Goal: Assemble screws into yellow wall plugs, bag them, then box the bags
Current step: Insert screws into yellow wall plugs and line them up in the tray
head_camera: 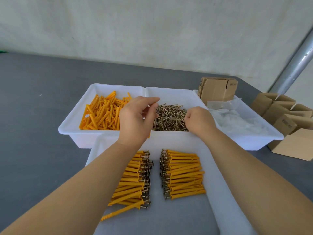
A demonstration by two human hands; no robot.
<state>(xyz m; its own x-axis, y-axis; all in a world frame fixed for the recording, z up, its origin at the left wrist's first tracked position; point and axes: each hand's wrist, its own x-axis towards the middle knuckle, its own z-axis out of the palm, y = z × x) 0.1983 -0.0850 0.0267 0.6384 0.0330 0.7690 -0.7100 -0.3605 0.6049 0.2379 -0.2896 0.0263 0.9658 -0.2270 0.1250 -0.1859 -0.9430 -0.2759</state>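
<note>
Nearest, a white tray (218, 187) holds two neat batches of finished pieces, yellow plugs with screw heads showing: one batch (133, 180) on the left, one (183, 173) on the right, heads turned toward the gap between them. So the assembly step looks well under way, with bagging and boxing not yet begun.

Beyond that tray, both hands reach over the middle bin. The left hand (135, 116) hovers above the divide between the loose yellow wall plugs (101, 114) and the screws (169, 117), its fingers bent and thumb meeting fingertips; it may pinch something thin, but I cannot tell what, if anything. The right hand (198, 120) sits low over the right side of the screw heap, fingers curled in, seemingly pinching a screw, though the blur hides it.

The step in hand is picking parts. Next, I judge, each screw needs a plug from the left bin, then pushing in point first.

Further right lie clear bags (237, 119) in a third tray, with flat cartons (218, 89) behind and folded boxes (284, 116) at far right.
</note>
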